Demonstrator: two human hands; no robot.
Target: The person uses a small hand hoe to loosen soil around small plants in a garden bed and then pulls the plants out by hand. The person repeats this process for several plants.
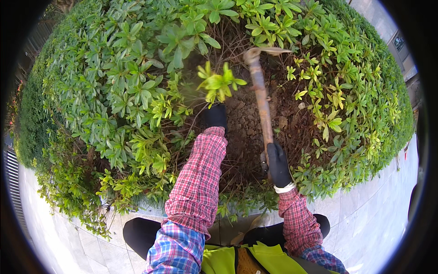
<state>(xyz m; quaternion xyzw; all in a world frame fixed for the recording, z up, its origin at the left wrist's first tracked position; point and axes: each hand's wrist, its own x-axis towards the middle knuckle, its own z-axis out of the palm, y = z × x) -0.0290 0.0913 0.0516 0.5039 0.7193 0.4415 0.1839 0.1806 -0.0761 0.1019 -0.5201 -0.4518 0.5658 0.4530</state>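
My right hand, in a dark glove with a white cuff, is closed round the wooden handle of a mattock-like digging tool. Its narrow metal head points right, raised over a patch of bare brown soil. My left hand, also in a dark glove, reaches into the bushes at the left edge of that patch. A leafy shrub sprig stands just beyond it, blurred. The left fingers are hidden, so their grip cannot be told.
Dense green shrubs surround the soil on the left, far and right sides, with thin bare stems among them. A pale tiled pavement runs along the near edge, under my bent knees. A dark slatted grate lies at the far left.
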